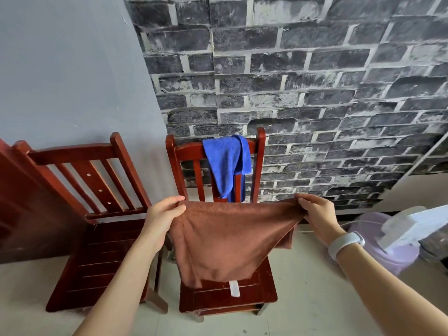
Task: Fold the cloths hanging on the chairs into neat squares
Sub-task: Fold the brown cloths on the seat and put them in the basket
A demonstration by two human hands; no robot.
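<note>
Over the right chair (264, 291), brown cloth (225, 241) hangs doubled between left hand (162, 215) and right hand (317, 212), each pinching a top corner, fold under way; blue cloth (226, 163) still draped on the chair-back, untouched.

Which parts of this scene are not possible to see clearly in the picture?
Head view only:
- Lower part of the blue cloth: hidden behind the brown cloth.
- Most of the right chair seat: covered by the brown cloth.
- Fingers of the left hand and right hand: partly wrapped in the cloth's corners.
- White device on the right: cut off by the edge.
</note>
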